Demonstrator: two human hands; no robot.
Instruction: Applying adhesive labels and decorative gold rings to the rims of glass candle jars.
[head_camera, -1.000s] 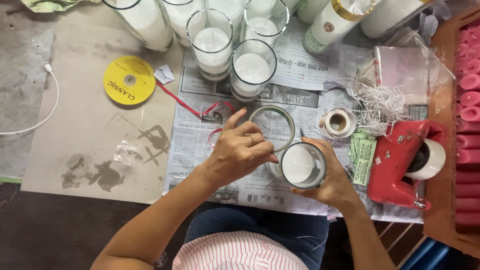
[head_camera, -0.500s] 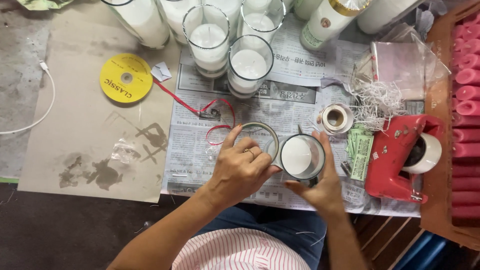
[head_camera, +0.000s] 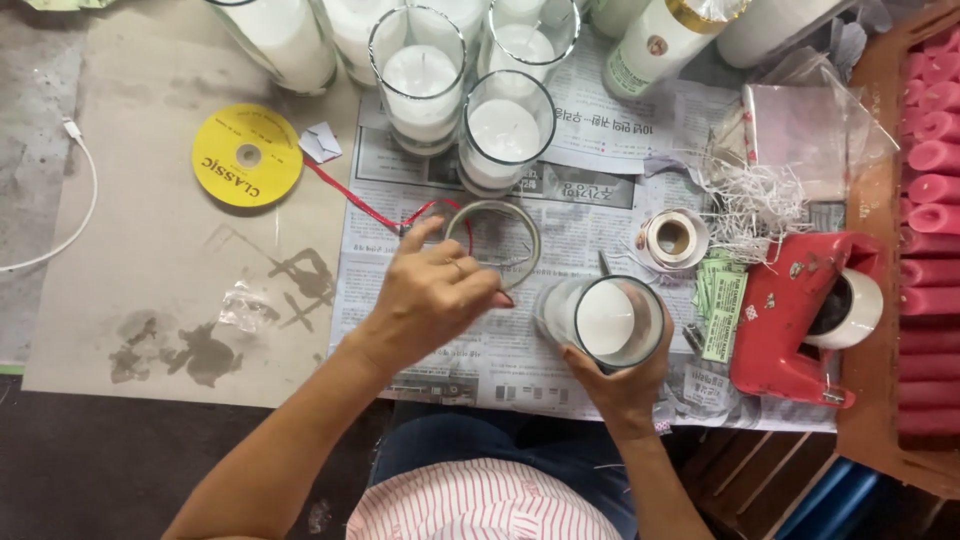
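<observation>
My right hand (head_camera: 622, 388) grips from below a clear glass filled with white wax, a candle glass (head_camera: 606, 320), tilted over the newspaper (head_camera: 580, 195). Just left of it my left hand (head_camera: 428, 298) has thumb and fingers pinched on the near rim of an empty clear glass (head_camera: 492, 243), seen from above as a ring. A red ribbon (head_camera: 352, 195) runs from a yellow spool (head_camera: 247, 155) to the empty glass.
Several wax-filled glasses (head_camera: 420, 85) stand at the back. A small tape roll (head_camera: 672, 238), shredded paper (head_camera: 760, 200), green labels (head_camera: 722, 312) and a red tape dispenser (head_camera: 790, 310) lie right. Pink candles (head_camera: 930, 200) fill a wooden tray. A white cable (head_camera: 70, 210) lies far left.
My left hand has slid the empty glass a little to the left, away from the tape roll. The candle glass in my right hand has stayed about where it was.
</observation>
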